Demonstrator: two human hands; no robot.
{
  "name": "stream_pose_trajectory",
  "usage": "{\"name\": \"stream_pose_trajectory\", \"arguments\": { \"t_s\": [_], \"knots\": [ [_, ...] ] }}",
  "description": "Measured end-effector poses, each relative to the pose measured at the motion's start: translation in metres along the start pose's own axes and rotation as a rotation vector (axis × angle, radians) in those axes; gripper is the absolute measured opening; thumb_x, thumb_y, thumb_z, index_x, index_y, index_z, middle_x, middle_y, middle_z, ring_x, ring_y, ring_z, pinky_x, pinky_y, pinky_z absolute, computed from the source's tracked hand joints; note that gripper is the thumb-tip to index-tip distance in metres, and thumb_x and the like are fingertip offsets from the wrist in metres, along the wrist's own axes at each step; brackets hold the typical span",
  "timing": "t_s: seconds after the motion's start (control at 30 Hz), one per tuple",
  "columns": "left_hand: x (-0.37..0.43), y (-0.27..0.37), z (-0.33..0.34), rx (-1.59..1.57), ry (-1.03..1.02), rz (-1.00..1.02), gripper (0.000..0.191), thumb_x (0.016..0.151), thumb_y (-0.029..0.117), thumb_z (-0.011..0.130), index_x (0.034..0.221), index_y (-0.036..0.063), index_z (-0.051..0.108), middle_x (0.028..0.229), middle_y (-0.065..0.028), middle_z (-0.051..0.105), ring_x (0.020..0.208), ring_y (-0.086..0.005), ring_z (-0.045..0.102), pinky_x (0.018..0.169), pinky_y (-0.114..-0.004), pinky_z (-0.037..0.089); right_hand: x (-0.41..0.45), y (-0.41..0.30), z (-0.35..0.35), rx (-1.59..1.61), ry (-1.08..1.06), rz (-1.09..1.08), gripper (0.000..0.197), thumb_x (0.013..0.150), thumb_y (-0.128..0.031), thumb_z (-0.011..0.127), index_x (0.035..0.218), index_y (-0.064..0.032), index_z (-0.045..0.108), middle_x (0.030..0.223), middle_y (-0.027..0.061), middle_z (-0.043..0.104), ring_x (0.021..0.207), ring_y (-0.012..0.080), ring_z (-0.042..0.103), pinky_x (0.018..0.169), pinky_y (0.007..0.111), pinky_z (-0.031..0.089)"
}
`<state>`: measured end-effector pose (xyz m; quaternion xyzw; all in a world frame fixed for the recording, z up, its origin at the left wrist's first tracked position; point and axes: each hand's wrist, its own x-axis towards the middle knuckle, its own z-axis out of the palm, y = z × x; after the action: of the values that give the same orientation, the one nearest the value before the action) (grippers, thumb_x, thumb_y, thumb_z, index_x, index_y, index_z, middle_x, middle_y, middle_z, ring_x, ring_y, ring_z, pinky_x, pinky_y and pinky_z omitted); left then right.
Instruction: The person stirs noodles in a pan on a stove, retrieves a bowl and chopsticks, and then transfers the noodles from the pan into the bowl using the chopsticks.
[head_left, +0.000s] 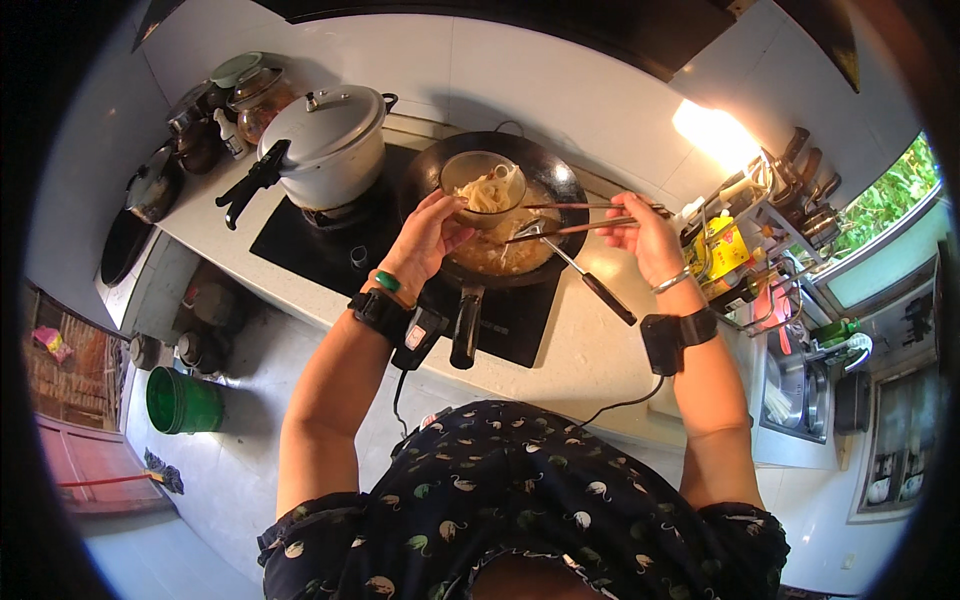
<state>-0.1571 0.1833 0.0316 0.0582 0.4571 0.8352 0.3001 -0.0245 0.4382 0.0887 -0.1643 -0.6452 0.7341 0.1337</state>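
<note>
My left hand (429, 232) grips a glass bowl (459, 171) by its near left side and holds it over the wok. Pale noodles (491, 190) lie in the bowl. My right hand (641, 232) has a pair of wooden chopsticks (577, 228), spread apart, with their tips over the wok right of the bowl. Below them the black wok (559, 157) contains a brownish broth (487, 255) with pale bits in it. A metal ladle with a black handle (609, 298) rests in the wok, its handle leaning out over the right rim.
A lidded pressure cooker (322, 142) stands on the cooktop (330, 259), left of the wok. The wok's handle (466, 330) points toward me. At the right are a rack of seasonings (724, 251) and a sink (784, 375). Jars and pots (259, 101) crowd the left corner; a green bucket (184, 401) is on the floor.
</note>
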Motion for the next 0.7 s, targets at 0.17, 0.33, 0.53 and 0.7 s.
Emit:
{"name": "stream_pose_trajectory", "arguments": {
  "t_s": [0.17, 0.33, 0.53, 0.7],
  "knots": [
    [0.0, 0.004, -0.002, -0.008, 0.007, 0.002, 0.04, 0.074, 0.016, 0.058, 0.11, 0.0063, 0.043, 0.085, -0.0015, 0.05, 0.068, -0.0098, 0.049, 0.069, -0.027, 0.047, 0.005, 0.025, 0.015, 0.201, 0.056, 0.025, 0.032, 0.085, -0.031, 0.049, 0.091, 0.0001, 0.051, 0.081, 0.01, 0.052, 0.07, 0.0219, 0.059, 0.062, 0.029, 0.05],
    [-0.006, 0.011, -0.002, 0.017, -0.009, -0.037, 0.015, 0.076, 0.015, 0.053, 0.091, 0.0101, 0.051, 0.08, 0.0003, 0.05, 0.069, -0.0095, 0.049, 0.069, -0.026, 0.047, 0.015, 0.026, 0.014, 0.408, 0.109, -0.072, 0.031, 0.085, -0.03, 0.049, 0.089, 0.0012, 0.05, 0.082, 0.015, 0.055, 0.074, 0.0236, 0.058, 0.068, 0.031, 0.049],
    [-0.011, 0.009, -0.004, 0.004, -0.005, -0.041, 0.013, 0.077, 0.014, 0.052, 0.089, 0.0107, 0.053, 0.08, 0.0004, 0.051, 0.07, -0.0094, 0.05, 0.067, -0.025, 0.047, 0.007, 0.022, 0.021, 0.547, 0.143, -0.089, 0.031, 0.085, -0.031, 0.049, 0.09, 0.0, 0.048, 0.08, 0.0168, 0.056, 0.076, 0.0254, 0.058, 0.071, 0.032, 0.048],
    [-0.01, 0.005, -0.007, -0.012, -0.002, -0.045, 0.015, 0.077, 0.013, 0.051, 0.091, 0.0101, 0.052, 0.081, -0.0002, 0.052, 0.072, -0.01, 0.051, 0.068, -0.026, 0.047, -0.008, 0.01, 0.023, 0.434, 0.085, -0.253, 0.03, 0.086, -0.03, 0.048, 0.09, -0.0008, 0.049, 0.08, 0.0148, 0.057, 0.076, 0.0239, 0.058, 0.071, 0.032, 0.048]
  ]
}}
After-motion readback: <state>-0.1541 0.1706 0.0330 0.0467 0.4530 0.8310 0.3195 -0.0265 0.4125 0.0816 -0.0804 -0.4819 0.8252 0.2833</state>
